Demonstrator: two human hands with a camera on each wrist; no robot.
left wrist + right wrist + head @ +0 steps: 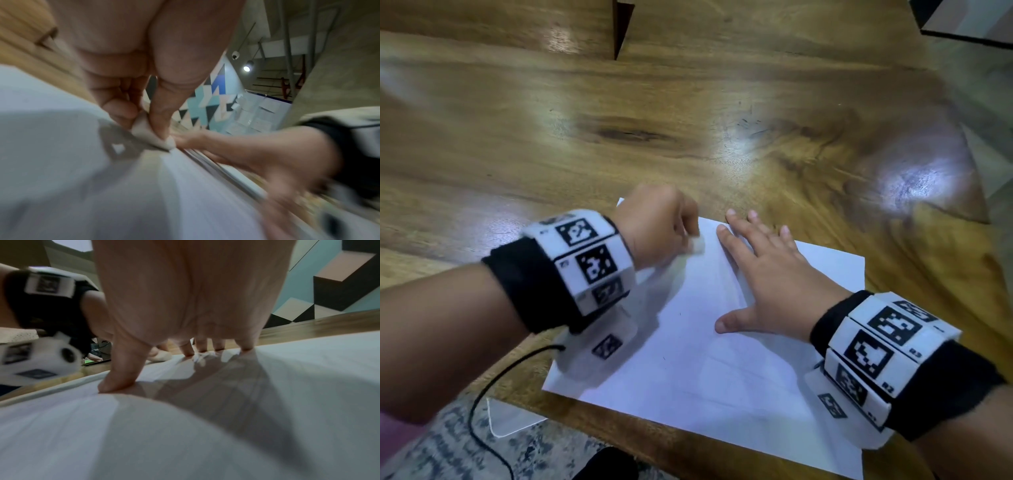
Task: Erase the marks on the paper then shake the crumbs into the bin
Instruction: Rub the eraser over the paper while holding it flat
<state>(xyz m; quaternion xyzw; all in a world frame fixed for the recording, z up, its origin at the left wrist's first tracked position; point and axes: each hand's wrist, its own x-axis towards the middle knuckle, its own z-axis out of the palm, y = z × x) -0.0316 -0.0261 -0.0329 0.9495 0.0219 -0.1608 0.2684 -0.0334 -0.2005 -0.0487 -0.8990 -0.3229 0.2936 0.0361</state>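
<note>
The left hand (654, 226) pinches a small white eraser (697, 246) tight and rubs it on the paper (722, 359). The right hand (767, 284) lies flat with fingers spread, pressing the paper onto the bench (619, 137). Rubbing too hard could crumple or rip it. No bin shows.

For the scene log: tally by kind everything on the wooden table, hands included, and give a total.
White sheet of paper: 1
Small white eraser, pinched in the left hand: 1
Hands on the paper, left hand and flat right hand: 2
Total: 4
</note>
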